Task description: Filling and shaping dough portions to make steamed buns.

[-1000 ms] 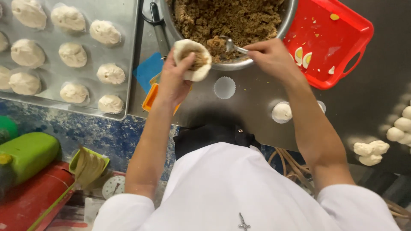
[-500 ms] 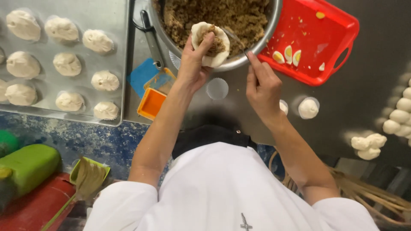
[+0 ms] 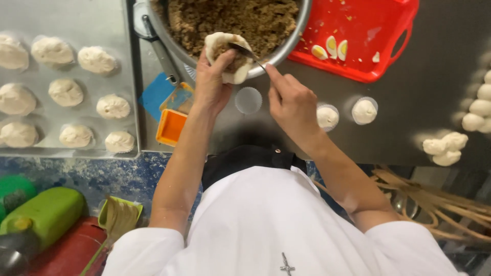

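Note:
My left hand [image 3: 212, 82] cups a flattened piece of white dough [image 3: 225, 53] over the near rim of a big metal bowl [image 3: 286, 43] full of brown minced filling [image 3: 240, 18]. A dab of filling lies in the dough. My right hand [image 3: 291, 105] pinches a metal spoon [image 3: 245, 51], its tip resting in the dough's hollow. An empty paper cup liner [image 3: 248, 100] sits on the steel table just below the dough.
A steel tray [image 3: 128, 92] at left carries several shaped buns [image 3: 65, 92]. A red tray [image 3: 378, 36] with sliced boiled egg [image 3: 331, 47] stands at right. Two dough balls in liners [image 3: 364, 110] and more dough pieces [image 3: 444, 148] lie on the table. An orange scraper [image 3: 171, 128] sits near my left wrist.
My right hand has come back up from the table with the spoon and put it into the dough. My left hand keeps holding the dough at the bowl's rim.

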